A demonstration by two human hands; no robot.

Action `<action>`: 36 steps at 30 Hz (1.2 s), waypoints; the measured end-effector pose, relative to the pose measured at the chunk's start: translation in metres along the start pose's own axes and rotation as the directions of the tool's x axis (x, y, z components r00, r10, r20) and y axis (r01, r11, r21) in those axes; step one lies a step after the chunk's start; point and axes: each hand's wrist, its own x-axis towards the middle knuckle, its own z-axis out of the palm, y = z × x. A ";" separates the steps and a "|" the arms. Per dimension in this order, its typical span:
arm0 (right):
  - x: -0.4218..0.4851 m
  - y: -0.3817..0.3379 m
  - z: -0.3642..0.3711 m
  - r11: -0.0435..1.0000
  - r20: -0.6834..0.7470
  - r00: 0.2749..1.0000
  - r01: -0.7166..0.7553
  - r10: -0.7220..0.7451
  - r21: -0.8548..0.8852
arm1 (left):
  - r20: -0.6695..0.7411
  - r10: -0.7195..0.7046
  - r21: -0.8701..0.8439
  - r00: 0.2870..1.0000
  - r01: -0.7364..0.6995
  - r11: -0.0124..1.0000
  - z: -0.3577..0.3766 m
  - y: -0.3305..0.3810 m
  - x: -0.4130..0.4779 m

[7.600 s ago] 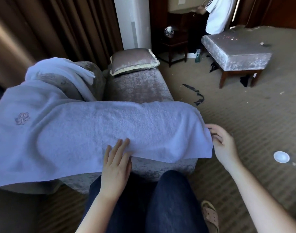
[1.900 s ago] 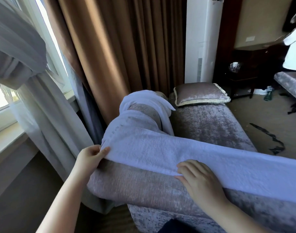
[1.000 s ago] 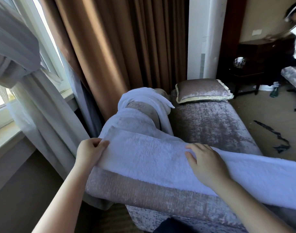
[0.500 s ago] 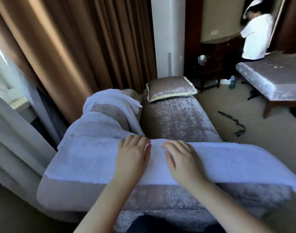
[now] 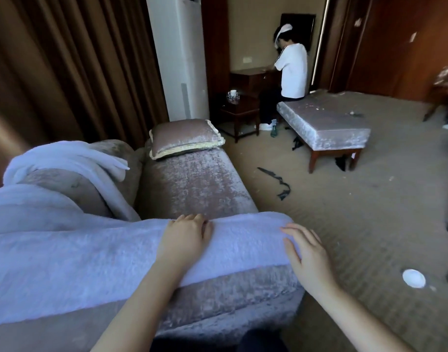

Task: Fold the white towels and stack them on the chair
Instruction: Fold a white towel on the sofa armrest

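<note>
pressing the white towel on the chair, left hand and right hand lie flat, gripping nothing.

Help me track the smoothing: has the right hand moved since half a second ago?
Yes. The right hand slid rightward along the towel, away from the left hand, to the chair arm's right end.

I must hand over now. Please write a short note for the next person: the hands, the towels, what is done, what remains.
Left hand: open, flat on the long towel.
Right hand: open, resting on its right end.
This towel lies as a band across the chair, seemingly folded lengthwise.
Second towel hangs unfolded over the armrest.
Nothing is stacked yet. Remaining: finish both folds, then stack them on the chair.
</note>
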 end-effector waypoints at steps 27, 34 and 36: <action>0.169 -0.041 0.088 0.951 -0.245 0.921 0.271 -0.301 -0.147 | 0.531 0.012 0.139 0.847 -0.101 0.985 0.039 -0.074 0.103; 0.167 -0.041 0.088 0.954 -0.228 0.929 0.266 -0.292 -0.139 | 0.785 -0.220 0.142 0.579 0.178 0.974 0.035 -0.070 0.096; 0.168 -0.041 0.088 0.954 -0.226 0.930 0.262 -0.289 -0.143 | 0.797 -0.217 0.154 0.563 0.157 0.975 0.036 -0.072 0.097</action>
